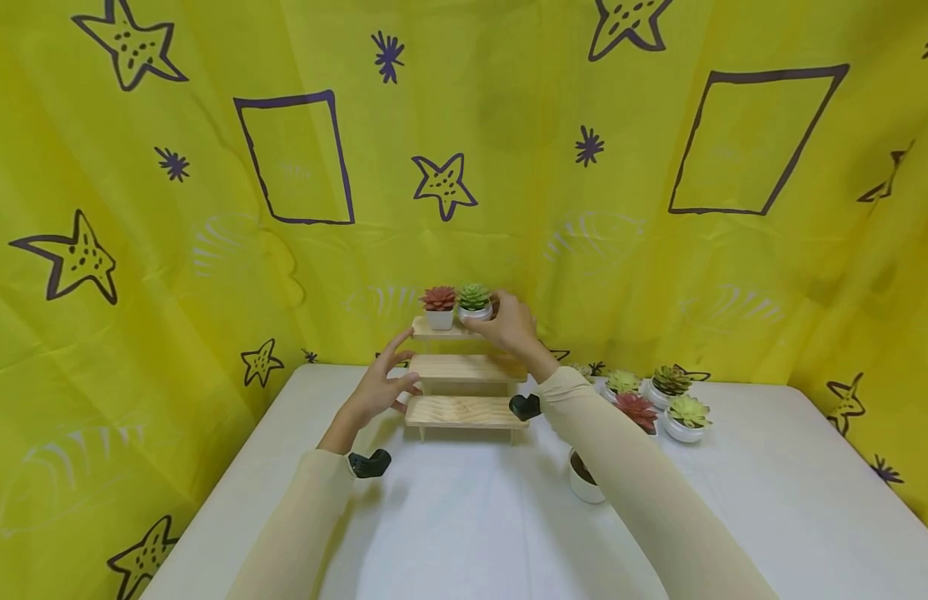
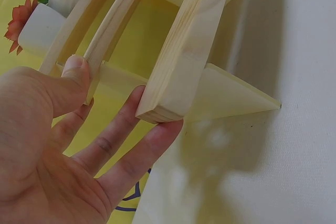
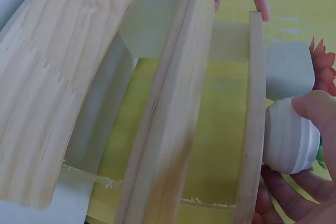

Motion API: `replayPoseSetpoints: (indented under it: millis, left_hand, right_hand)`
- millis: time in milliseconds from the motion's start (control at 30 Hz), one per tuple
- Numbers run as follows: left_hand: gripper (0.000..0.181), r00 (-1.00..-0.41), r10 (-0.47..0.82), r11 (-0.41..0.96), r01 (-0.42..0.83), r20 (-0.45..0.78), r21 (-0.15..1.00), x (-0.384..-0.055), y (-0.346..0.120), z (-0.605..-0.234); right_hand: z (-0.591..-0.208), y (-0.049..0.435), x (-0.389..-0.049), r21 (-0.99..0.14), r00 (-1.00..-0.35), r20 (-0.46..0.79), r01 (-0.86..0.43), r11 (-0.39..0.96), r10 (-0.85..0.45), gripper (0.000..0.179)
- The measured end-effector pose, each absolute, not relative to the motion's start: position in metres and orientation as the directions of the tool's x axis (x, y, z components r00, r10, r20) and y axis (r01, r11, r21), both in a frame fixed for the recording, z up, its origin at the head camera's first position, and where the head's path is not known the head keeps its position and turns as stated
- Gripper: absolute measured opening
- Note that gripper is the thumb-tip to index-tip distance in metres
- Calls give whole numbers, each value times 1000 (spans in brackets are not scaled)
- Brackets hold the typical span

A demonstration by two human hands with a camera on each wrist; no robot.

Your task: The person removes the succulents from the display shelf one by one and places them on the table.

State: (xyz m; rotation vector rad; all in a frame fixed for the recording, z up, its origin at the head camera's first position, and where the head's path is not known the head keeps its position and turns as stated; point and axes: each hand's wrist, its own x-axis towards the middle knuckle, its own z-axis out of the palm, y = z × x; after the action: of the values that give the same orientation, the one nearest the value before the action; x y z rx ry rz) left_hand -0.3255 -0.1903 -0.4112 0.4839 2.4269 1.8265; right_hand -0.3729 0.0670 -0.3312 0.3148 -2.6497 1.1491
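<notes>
A three-tier wooden shelf stand (image 1: 467,367) with translucent side panels stands on the white table. My left hand (image 1: 377,388) is at its left end. In the left wrist view, the left thumb lies at the middle board's end and other fingertips touch the bottom board (image 2: 181,51), fingers spread. My right hand (image 1: 511,323) pinches the white ribbed pot (image 3: 289,136) of a green succulent (image 1: 475,297) between thumb and fingers, at the top board's right part. Beside it, a red succulent (image 1: 438,300) in a squarish white pot sits on the top board. The two lower boards bear no plants.
Right of the stand, partly behind my right sleeve (image 1: 621,450), are several potted succulents, including a red one (image 1: 636,411) and a light green one (image 1: 688,412). A white pot (image 1: 584,483) with dark contents stands nearer. A yellow patterned curtain (image 1: 509,108) hangs behind the table (image 1: 449,508).
</notes>
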Motion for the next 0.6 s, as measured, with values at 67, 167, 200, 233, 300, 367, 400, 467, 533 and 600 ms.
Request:
replayPoseSetpoints:
  millis: [67,167,200,233,300,367,400,467,533,600]
  left_hand:
    - [81,-947,291,243,213,139,946,-326,-190,-411]
    - [81,-948,289,239,210,137,948,-326,-189,-411]
    - [81,-947,291,238,212,139,948,-326,-189,-411]
    - [80,-946,291,237,212,139,948,-326,-189,-411]
    - [81,-948,287,232,208,137,950,-326,-189,-411]
    - [80,-945,295,230,217,145,949,-326,-189,-411]
    - [80,-944,295,230,218,145,949,-325,-189,-411]
    - [81,-945,293,228,216,145,949,-325,-190,-412]
    - [80,-942,299,229,225,151,947,-325,-190,-412]
    - [81,-945,292,230,218,146,949,-325,-190,-412]
  right_hand:
    - [-330,69,-372,-699,-945,309,-303,648,-109,57]
    - [-328,72,-371,-713,-937,326,-330,619,-124,57]
    - [-326,73,-370,-716,-935,331,-339,611,-130,56]
    - [-325,74,-369,-718,-933,334,-344,605,-134,56]
    - [-321,77,-367,-717,-928,343,-357,599,-141,56]
    - [-317,79,-366,-718,-925,349,-366,592,-148,57]
    - [-315,80,-365,-716,-923,353,-371,591,-151,57]
    - [-312,82,-363,-709,-920,362,-378,595,-154,59]
    - [-309,83,-362,-707,-919,361,-382,595,-161,60]
    - [-307,85,-361,-704,-919,360,-382,599,-162,61]
